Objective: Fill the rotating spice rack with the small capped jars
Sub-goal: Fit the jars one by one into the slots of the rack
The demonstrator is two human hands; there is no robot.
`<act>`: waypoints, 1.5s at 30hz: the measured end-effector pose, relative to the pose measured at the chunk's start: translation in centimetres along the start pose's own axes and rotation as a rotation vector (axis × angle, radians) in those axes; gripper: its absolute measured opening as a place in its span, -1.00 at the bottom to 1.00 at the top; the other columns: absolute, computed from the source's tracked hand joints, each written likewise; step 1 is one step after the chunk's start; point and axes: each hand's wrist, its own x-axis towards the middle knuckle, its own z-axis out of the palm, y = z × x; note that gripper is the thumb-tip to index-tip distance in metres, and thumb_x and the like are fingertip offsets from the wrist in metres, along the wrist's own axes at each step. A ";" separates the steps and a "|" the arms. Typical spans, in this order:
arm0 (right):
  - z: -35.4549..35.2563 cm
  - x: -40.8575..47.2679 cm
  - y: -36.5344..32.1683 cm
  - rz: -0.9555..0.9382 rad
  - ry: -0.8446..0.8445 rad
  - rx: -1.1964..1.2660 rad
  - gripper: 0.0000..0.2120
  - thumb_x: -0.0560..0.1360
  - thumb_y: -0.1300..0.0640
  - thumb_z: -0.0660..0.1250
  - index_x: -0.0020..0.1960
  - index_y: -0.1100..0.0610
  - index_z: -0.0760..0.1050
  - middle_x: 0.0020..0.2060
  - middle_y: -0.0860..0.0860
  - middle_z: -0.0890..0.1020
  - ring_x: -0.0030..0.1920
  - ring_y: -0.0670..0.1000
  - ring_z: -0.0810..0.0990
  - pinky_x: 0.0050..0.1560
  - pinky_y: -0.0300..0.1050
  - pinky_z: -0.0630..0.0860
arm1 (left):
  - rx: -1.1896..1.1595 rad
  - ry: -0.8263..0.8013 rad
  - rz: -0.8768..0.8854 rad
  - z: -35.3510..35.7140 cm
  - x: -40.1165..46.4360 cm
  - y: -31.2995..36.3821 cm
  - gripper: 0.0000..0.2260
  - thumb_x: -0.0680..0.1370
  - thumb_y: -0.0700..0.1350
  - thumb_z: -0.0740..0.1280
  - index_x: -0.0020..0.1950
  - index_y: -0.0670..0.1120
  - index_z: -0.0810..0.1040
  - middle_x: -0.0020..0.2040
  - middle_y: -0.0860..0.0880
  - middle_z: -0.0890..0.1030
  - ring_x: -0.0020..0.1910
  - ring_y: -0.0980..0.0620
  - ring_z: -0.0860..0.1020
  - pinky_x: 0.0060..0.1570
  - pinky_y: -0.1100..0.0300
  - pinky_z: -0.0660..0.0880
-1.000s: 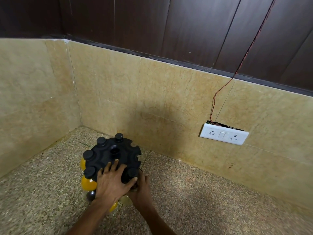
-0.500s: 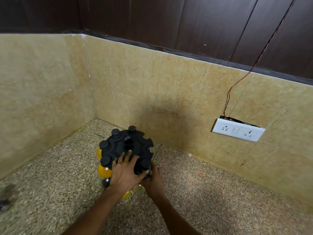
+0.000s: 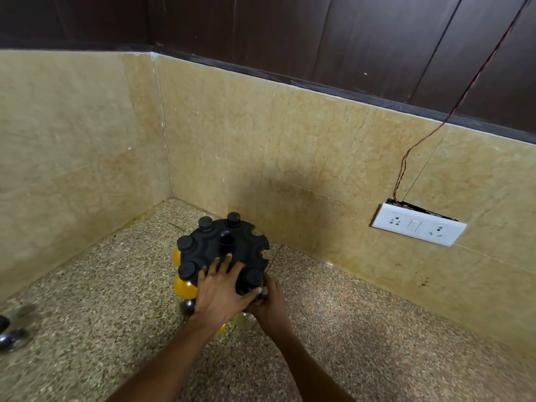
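The black spice rack [image 3: 224, 250] stands on the speckled surface [image 3: 362, 329] near the far corner, and the left hand [image 3: 222, 291] lies flat on its top with fingers spread. The right hand [image 3: 268, 306] is curled round a capped jar [image 3: 254, 281] at the rack's near right slot. Hold the rack steady and push the jar straight in until it sits snug.

A white socket plate [image 3: 418, 228] sits on the tan tiled wall [image 3: 319, 158] (red wire [image 3: 429, 134] rising above it), over a speckled stone surface [image 3: 87, 329].
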 end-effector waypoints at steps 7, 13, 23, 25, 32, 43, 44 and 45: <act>-0.7 1.3 0.0 -0.084 -0.110 0.008 -0.30 0.40 -0.06 0.54 0.46 0.14 0.44 0.25 0.01 0.50 0.16 -0.33 0.56 0.06 -0.40 0.55 | -0.029 0.012 -0.036 0.3 -0.1 0.2 -0.36 0.43 0.46 0.18 0.30 0.05 0.53 0.44 -0.10 0.49 0.41 -0.24 0.43 0.27 -0.26 0.41; -0.5 1.6 0.5 -0.105 -0.087 -0.027 -0.37 0.47 0.07 0.53 0.48 0.15 0.42 0.28 0.10 0.49 0.14 -0.45 0.49 0.04 -0.53 0.47 | -0.036 0.000 -0.028 0.6 -0.1 0.2 -0.39 0.45 0.43 0.19 0.31 0.04 0.52 0.45 -0.13 0.47 0.43 -0.27 0.40 0.32 -0.31 0.36; 1.1 0.1 2.1 0.036 0.019 0.062 -0.19 0.43 -0.03 0.60 0.56 -0.12 0.26 0.39 -0.07 0.53 0.30 -0.01 0.62 0.17 0.08 0.67 | -0.028 0.008 0.021 0.9 -0.1 -0.6 -0.33 0.42 0.48 0.20 0.28 0.03 0.57 0.38 -0.11 0.55 0.36 -0.24 0.48 0.25 -0.26 0.43; 0.7 -0.6 3.1 0.109 0.030 0.029 -0.26 0.40 0.11 0.58 0.47 -0.17 0.33 0.30 -0.10 0.60 0.24 -0.03 0.65 0.17 0.02 0.66 | -0.049 0.017 0.026 0.9 -0.2 -0.9 -0.32 0.43 0.48 0.16 0.30 0.03 0.55 0.38 -0.12 0.54 0.36 -0.22 0.49 0.27 -0.27 0.42; 0.0 -3.2 7.2 0.352 -0.049 -0.185 -0.57 0.37 -0.12 0.46 0.20 0.00 0.65 0.04 -0.04 0.70 0.04 -0.05 0.68 0.17 -0.10 0.59 | -0.149 0.194 0.025 0.0 -2.6 -2.1 -0.35 0.49 0.37 0.15 0.39 -0.03 0.49 0.44 -0.12 0.44 0.37 -0.18 0.43 0.38 -0.18 0.32; 6.3 -4.0 4.4 0.185 -0.330 -0.275 -0.75 0.48 0.16 0.48 -0.16 -0.22 0.62 -0.22 -0.29 0.64 -0.15 -0.33 0.61 0.02 -0.39 0.49 | -0.408 0.239 -0.262 -2.0 -7.3 -9.8 -0.68 0.56 0.04 0.24 0.27 -0.02 0.53 0.15 -0.06 0.51 0.17 -0.13 0.48 0.17 -0.04 0.48; 7.2 -4.0 4.4 0.171 -0.349 -0.276 -0.70 0.47 0.14 0.49 -0.19 -0.29 0.59 -0.21 -0.30 0.64 -0.14 -0.34 0.61 0.01 -0.39 0.48 | -0.437 0.242 -0.297 -1.9 -7.8 -10.9 -0.71 0.55 -0.05 0.25 0.26 -0.03 0.54 0.11 -0.06 0.51 0.14 -0.12 0.50 0.14 0.00 0.48; 8.1 -3.9 4.3 0.158 -0.363 -0.271 -0.69 0.46 0.13 0.50 -0.21 -0.31 0.59 -0.20 -0.27 0.66 -0.12 -0.30 0.63 0.03 -0.34 0.49 | -0.455 0.239 -0.341 -2.0 -8.3 -12.0 -0.70 0.53 -0.14 0.25 0.24 -0.03 0.55 0.07 -0.06 0.51 0.10 -0.12 0.52 0.10 0.05 0.49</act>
